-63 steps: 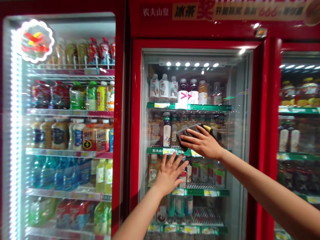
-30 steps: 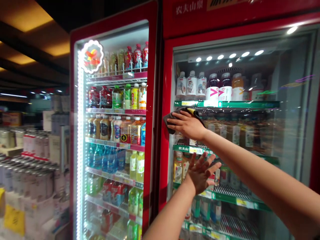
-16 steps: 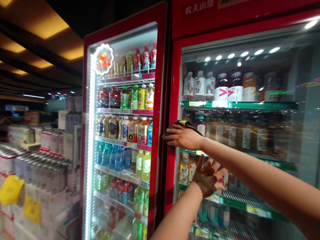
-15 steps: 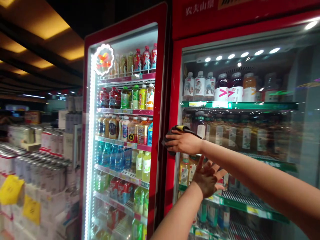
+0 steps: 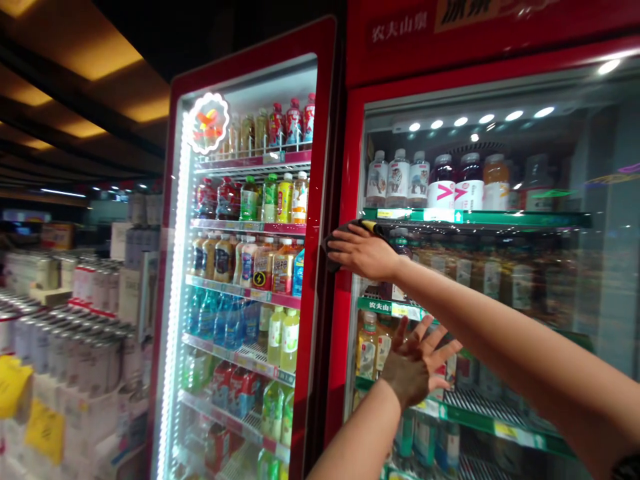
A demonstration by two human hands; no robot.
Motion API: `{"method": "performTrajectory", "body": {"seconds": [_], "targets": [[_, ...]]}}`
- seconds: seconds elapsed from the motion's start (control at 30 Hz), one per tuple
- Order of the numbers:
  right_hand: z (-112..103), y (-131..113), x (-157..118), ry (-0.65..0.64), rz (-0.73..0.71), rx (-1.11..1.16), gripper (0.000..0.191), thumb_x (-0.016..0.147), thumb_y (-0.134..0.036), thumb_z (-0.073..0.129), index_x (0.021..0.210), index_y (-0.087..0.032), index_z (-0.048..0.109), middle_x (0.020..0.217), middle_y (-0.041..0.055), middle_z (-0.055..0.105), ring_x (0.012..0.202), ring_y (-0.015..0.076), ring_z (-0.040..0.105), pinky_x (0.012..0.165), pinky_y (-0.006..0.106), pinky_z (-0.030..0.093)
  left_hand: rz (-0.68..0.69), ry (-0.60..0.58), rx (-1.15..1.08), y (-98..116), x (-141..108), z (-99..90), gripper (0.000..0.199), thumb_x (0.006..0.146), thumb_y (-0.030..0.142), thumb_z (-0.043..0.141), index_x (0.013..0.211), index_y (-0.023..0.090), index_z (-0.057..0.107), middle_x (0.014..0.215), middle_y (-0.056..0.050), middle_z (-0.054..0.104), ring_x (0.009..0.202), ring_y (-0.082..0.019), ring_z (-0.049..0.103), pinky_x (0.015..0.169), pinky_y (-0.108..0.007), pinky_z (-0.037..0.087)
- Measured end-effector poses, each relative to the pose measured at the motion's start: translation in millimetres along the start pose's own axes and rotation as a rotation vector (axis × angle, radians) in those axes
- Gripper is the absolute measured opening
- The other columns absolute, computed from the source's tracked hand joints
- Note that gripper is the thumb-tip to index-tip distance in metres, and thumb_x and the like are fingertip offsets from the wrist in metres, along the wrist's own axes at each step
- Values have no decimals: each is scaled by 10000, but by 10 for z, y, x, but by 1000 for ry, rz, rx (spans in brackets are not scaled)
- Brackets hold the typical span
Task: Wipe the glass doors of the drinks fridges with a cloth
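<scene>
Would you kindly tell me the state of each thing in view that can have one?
Person's right bare hand: holding the cloth.
Dark grey cloth with yellow edging: bunched under the right hand.
Person's left bare hand: open, fingers spread.
Right red fridge's glass door: shut.
Left red fridge's glass door: shut, interior lit.

Both forearms are bare, the right with a dark band.

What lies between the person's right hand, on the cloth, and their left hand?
In the head view, a green shelf edge behind the glass door lies between the right hand, on its dark cloth, and the left hand.
</scene>
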State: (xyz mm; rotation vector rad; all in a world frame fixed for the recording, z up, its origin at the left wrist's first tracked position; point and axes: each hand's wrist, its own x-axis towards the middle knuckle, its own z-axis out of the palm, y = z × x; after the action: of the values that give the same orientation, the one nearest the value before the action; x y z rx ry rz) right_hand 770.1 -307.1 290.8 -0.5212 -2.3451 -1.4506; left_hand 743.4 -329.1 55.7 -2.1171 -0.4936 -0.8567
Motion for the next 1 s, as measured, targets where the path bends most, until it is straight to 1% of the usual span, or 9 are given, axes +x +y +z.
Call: {"method": "performTrajectory", "body": {"seconds": [0.1,0.2,0.33,0.43,0.53,0.63,0.77,0.83,1.0], "targets": [[-131,249,7,154,269,-67,434,986,-316,557,1417,-272,569,1541,49,506,1481,301,369,1216,584,256,2,5,7,-6,-6,-9,786,880,680,551,1565,382,306,1692,71,182,1576,-274,60,1287,-528,87],[-160,246,-84,223,446,-111,495,985,-276,533,1478,-261,502,1586,65,439,1505,324,317,1219,612,230,3,48,39,-14,-21,28,849,863,713,545,1583,373,250,1704,55,123,1580,-286,19,1284,-541,45],[-90,0,-339,111,280,-98,480,989,-240,506,1467,-281,512,1567,34,468,1499,290,338,1226,568,249,25,132,73,-32,-29,91,849,882,771,414,1591,337,239,1704,30,131,1579,-296,-7,1272,-553,-50],[-188,104,-511,50,160,-94,451,1000,-261,496,1448,-298,532,1547,6,497,1482,266,373,1223,536,275,14,156,79,-48,-19,105,812,908,770,338,1589,338,247,1701,28,134,1579,-289,-1,1268,-554,-61],[-367,338,-666,170,359,-159,499,990,-283,519,1487,-319,486,1558,17,482,1487,292,361,1212,577,272,33,157,77,-60,-3,117,792,933,742,330,1596,321,233,1699,14,147,1579,-295,-5,1256,-579,-77],[-412,295,-814,245,524,-209,545,978,-264,526,1514,-321,450,1574,30,457,1505,317,320,1208,609,249,40,148,57,-59,16,146,773,934,718,387,1592,336,255,1694,20,178,1578,-302,-16,1251,-588,-98],[-333,36,-932,2,240,-142,510,980,-230,499,1483,-313,493,1577,-7,452,1507,285,319,1228,560,247,21,140,70,-55,39,166,881,861,713,551,1595,336,242,1702,6,150,1573,-330,-63,1218,-608,-192],[-378,110,-966,-50,169,-137,484,992,-236,483,1468,-320,507,1571,-23,462,1495,260,347,1229,529,262,25,147,72,-66,46,155,892,860,722,540,1599,336,225,1706,3,130,1572,-333,-65,1212,-613,-202],[-601,546,-1108,310,631,-317,519,994,-265,489,1506,-343,451,1555,19,487,1486,303,360,1197,586,278,58,146,66,-116,63,80,867,886,733,469,1604,318,215,1706,-15,136,1565,-348,-85,1214,-603,-191]]}}
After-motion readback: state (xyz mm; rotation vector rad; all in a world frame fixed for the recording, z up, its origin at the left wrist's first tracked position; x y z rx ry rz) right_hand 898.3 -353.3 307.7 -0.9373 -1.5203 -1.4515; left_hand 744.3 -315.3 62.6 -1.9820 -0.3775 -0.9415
